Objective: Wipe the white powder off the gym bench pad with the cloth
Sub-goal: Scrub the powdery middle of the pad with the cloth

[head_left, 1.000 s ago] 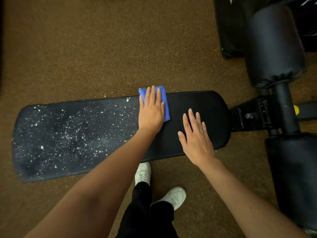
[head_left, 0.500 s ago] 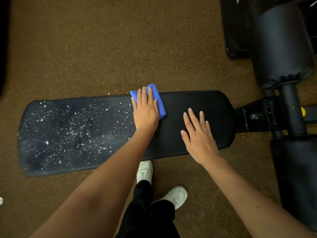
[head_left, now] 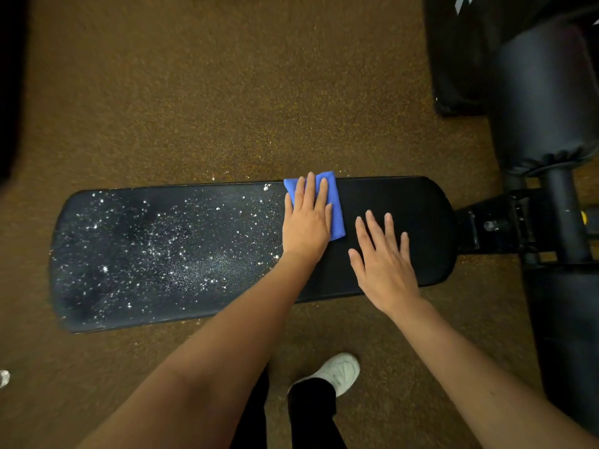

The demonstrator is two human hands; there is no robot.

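The long black bench pad [head_left: 421, 205] lies across the view. White powder [head_left: 155, 251] speckles its left two thirds; the right third looks bare. My left hand [head_left: 306, 222] lies flat with straight fingers on a folded blue cloth [head_left: 337, 215] at the pad's far edge, at the border of the powdered part. The cloth shows beyond my fingertips and along the hand's right side. My right hand [head_left: 382, 264] rests flat on the bare right part of the pad, fingers spread, holding nothing.
Brown speckled floor [head_left: 227, 92] surrounds the bench, with a little spilled powder beyond the far edge. Black padded rollers [head_left: 544, 102] and the bench frame [head_left: 505, 228] stand at the right. My white shoe [head_left: 337, 371] and dark trousers are below the pad.
My left hand with the cloth has slid slightly along the pad's far edge, the cloth's tilt changing. My right hand has stayed flat on the bare end.
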